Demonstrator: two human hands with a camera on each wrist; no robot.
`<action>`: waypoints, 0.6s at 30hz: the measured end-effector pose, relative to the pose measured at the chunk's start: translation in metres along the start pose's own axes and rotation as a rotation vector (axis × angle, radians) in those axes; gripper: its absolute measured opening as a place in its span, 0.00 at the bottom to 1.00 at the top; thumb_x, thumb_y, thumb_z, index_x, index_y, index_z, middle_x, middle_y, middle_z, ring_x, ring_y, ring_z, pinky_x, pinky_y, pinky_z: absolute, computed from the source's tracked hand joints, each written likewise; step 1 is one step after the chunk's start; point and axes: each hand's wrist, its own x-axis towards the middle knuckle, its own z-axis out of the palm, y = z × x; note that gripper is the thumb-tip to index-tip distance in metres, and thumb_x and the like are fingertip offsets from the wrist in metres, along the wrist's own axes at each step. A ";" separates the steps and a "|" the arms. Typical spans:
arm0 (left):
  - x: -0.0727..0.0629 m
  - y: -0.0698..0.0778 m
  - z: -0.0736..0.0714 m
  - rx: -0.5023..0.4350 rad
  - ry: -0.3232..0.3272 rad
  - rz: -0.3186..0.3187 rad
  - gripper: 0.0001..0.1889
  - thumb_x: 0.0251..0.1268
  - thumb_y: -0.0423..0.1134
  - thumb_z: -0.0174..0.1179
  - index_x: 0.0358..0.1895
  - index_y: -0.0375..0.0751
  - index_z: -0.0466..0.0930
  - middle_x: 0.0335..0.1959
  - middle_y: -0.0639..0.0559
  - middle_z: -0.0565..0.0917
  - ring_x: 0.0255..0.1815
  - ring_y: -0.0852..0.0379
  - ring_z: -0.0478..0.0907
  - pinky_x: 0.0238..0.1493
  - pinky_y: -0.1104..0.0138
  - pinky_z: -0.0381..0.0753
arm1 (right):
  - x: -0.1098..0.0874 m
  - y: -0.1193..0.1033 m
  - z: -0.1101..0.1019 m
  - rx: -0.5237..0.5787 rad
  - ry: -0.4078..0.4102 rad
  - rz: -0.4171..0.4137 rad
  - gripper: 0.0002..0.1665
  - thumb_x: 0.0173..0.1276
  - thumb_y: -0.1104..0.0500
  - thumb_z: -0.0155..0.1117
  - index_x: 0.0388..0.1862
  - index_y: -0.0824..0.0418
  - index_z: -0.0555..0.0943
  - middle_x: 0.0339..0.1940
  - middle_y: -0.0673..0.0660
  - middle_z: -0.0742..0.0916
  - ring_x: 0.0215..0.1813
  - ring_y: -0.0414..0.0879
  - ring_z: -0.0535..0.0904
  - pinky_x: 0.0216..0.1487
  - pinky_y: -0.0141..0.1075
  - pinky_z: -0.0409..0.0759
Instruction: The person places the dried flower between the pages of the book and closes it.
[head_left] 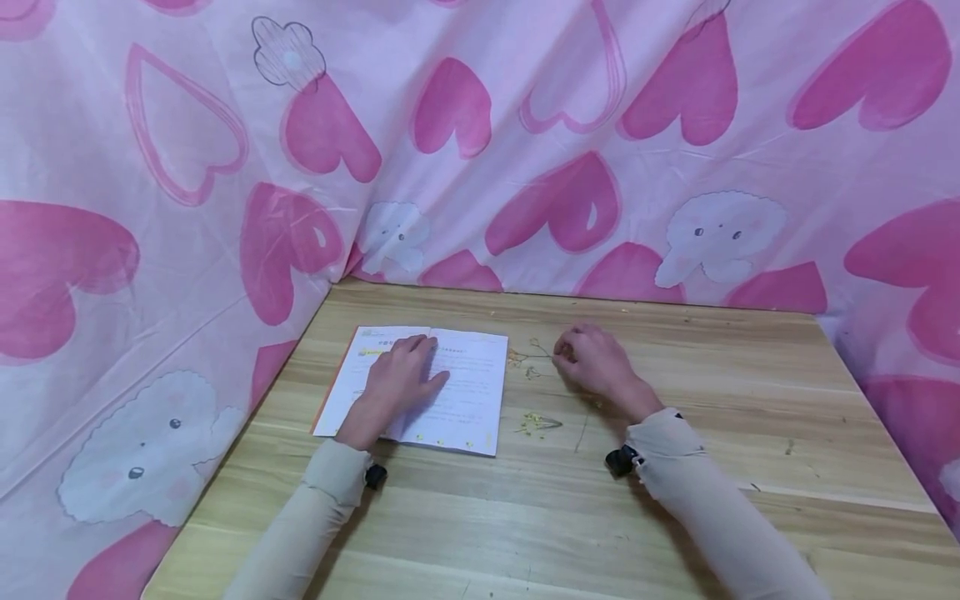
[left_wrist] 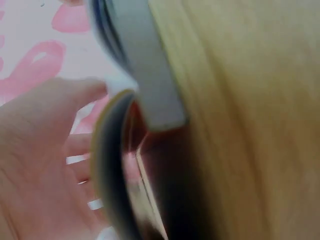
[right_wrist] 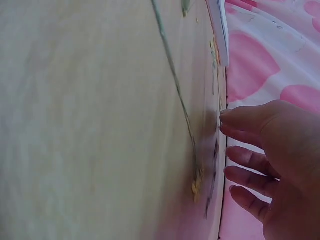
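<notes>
An open book (head_left: pixel 457 392) with printed white pages lies on the wooden table. My left hand (head_left: pixel 397 379) rests across its middle, fingers extended and thumb spread. In the left wrist view the left hand (left_wrist: pixel 45 165) is beside the curved pages, which hide part of its fingers. To the right of the book, my right hand (head_left: pixel 596 362) pinches the stem end of a dried flower sprig (head_left: pixel 534 356) between thumb and forefinger. The sprig's blossoms point toward the book. In the right wrist view the right hand's (right_wrist: pixel 270 155) other fingers are loosely bent.
Nearer the front of the table (head_left: pixel 487 533) lie a small bunch of yellow dried flowers (head_left: pixel 534 423) and a thin flower stem (head_left: pixel 582 432). A pink heart-patterned cloth (head_left: pixel 465 217) hangs behind and along the table's sides.
</notes>
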 end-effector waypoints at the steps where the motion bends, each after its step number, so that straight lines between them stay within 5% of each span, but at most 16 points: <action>1: -0.002 0.000 -0.001 -0.003 -0.023 -0.001 0.36 0.72 0.57 0.69 0.74 0.38 0.76 0.75 0.35 0.78 0.76 0.35 0.76 0.65 0.40 0.84 | 0.000 0.000 0.001 0.005 -0.001 0.005 0.10 0.74 0.53 0.74 0.47 0.57 0.90 0.50 0.57 0.88 0.57 0.56 0.82 0.59 0.55 0.82; 4: -0.004 0.001 -0.005 -0.019 -0.089 -0.013 0.42 0.72 0.60 0.69 0.77 0.35 0.71 0.79 0.34 0.74 0.79 0.36 0.72 0.69 0.40 0.81 | 0.001 -0.003 0.004 0.019 -0.006 0.027 0.08 0.74 0.54 0.73 0.44 0.57 0.90 0.48 0.57 0.87 0.55 0.55 0.81 0.57 0.53 0.82; 14: -0.004 -0.002 -0.004 -0.023 -0.137 -0.034 0.46 0.72 0.64 0.67 0.79 0.31 0.68 0.79 0.33 0.71 0.80 0.36 0.71 0.72 0.41 0.79 | 0.001 -0.008 0.006 0.040 -0.010 0.066 0.07 0.75 0.59 0.66 0.38 0.60 0.88 0.44 0.57 0.85 0.50 0.54 0.80 0.52 0.51 0.81; 18: -0.004 -0.006 -0.007 -0.057 -0.202 -0.032 0.51 0.70 0.68 0.67 0.81 0.33 0.65 0.82 0.35 0.67 0.83 0.37 0.67 0.73 0.40 0.78 | 0.000 -0.010 0.004 0.056 0.002 0.093 0.07 0.75 0.59 0.65 0.40 0.61 0.87 0.46 0.58 0.85 0.51 0.55 0.80 0.52 0.51 0.82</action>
